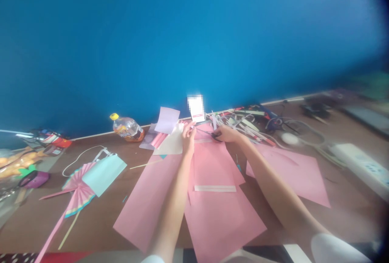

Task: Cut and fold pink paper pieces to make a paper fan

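Note:
Both arms reach forward over overlapping pink paper sheets (214, 169). Dark-handled scissors (215, 134) are in my right hand (227, 133), fingers closed round the handles. Their thin blades point left, across the far end of the pink paper, toward my left hand (189, 132). That hand is closed in a pinch near the paper's left edge; what lies between its fingertips is too small to tell. A white strip (215, 188) runs across the lower part of the upper pink sheet. Just beyond my hands stands a bright phone-like screen (197, 109), partly pixelated.
Left of my hands are lilac paper (167, 120), a tilted drink bottle (127, 128), a pink folded fan (79, 188) and a pale blue face mask (105, 174). Paper scraps (249, 127), another pink sheet (291, 169) and a white power strip (363, 167) lie right. A blue wall (194, 44) rises behind.

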A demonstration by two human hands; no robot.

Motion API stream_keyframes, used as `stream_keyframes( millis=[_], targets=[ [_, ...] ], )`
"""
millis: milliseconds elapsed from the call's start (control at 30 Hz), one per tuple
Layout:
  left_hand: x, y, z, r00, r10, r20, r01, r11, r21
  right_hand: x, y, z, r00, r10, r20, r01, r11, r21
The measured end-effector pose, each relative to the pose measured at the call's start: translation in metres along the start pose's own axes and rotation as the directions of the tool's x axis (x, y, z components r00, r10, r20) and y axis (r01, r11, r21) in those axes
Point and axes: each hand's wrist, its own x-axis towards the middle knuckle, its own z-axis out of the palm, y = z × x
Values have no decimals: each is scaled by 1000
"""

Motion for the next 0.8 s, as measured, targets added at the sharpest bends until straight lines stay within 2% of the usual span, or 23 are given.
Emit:
stream_keyframes(
  millis=[167,333,533,800],
  targets=[
    [1,-4,0,1000,-19,-17,19,999,26,0,-1,0,1000,19,-19,-19,1000,10],
    [2,-9,1,999,-38,-39,37,999,-22,-1,1,-2,998,15,-57,-16,1000,-19],
    [3,-8,0,998,-45,-49,43,998,-36,-4,-4,-7,999,24,-27,-23,1000,10],
    [1,-6,-1,999,-23,-40,19,996,-93,-1,-2,-1,998,-32,-49,30,999,-44]
  ],
)
